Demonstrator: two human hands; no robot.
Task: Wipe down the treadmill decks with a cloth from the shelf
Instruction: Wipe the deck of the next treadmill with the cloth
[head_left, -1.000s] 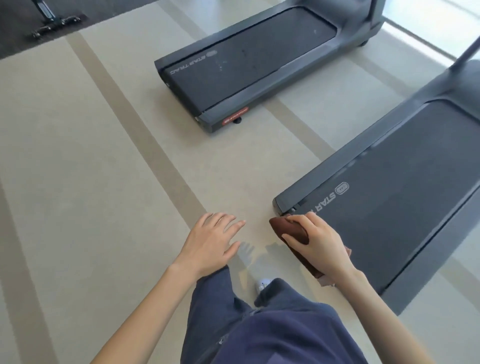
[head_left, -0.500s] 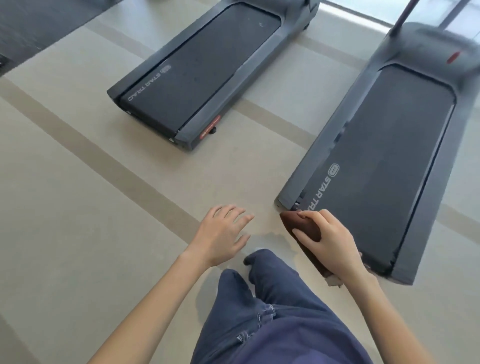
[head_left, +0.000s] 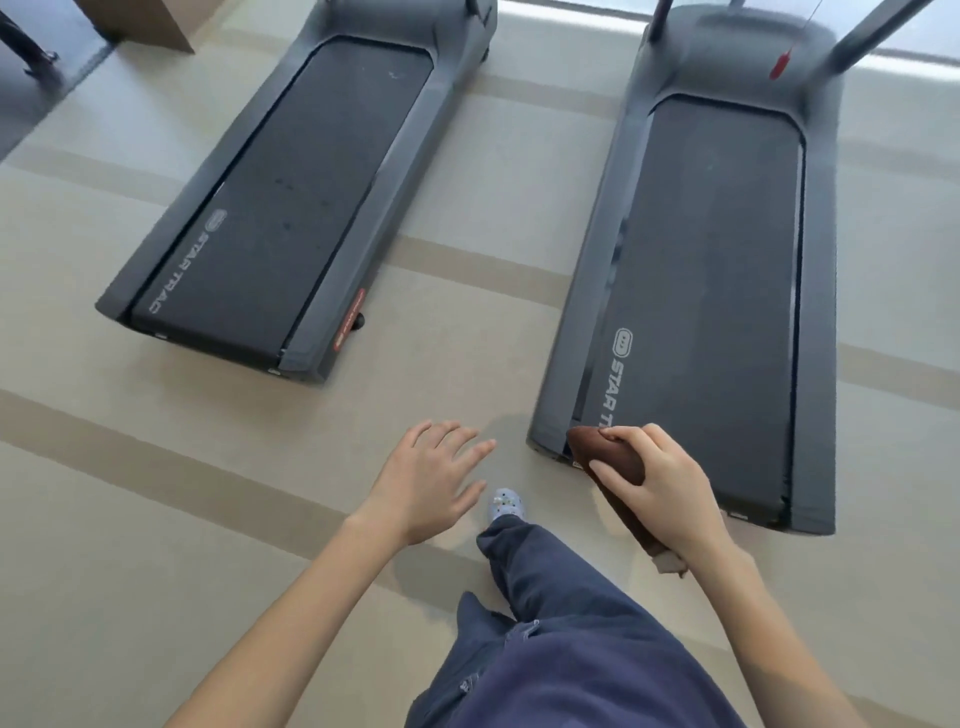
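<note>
Two dark grey treadmills lie side by side on the beige floor. The right treadmill deck (head_left: 711, 291) runs up the right half of the head view; the left treadmill deck (head_left: 280, 208) lies at the upper left. My right hand (head_left: 660, 483) grips a folded brown cloth (head_left: 608, 462) in front of the near left corner of the right deck; whether the cloth touches the deck I cannot tell. My left hand (head_left: 431, 483) hangs over the floor between the machines, fingers spread, holding nothing.
My leg in blue trousers (head_left: 545, 623) and a pale shoe (head_left: 506, 505) step on the floor between my hands. A brown box (head_left: 140, 21) stands at the top left. The right treadmill's uprights (head_left: 878, 31) and a red safety clip (head_left: 779, 65) rise at the top right.
The view has swung so both treadmills now point straight away and more of their length shows. My right hand keeps the cloth by the right deck's near corner. My foot has stepped forward.
</note>
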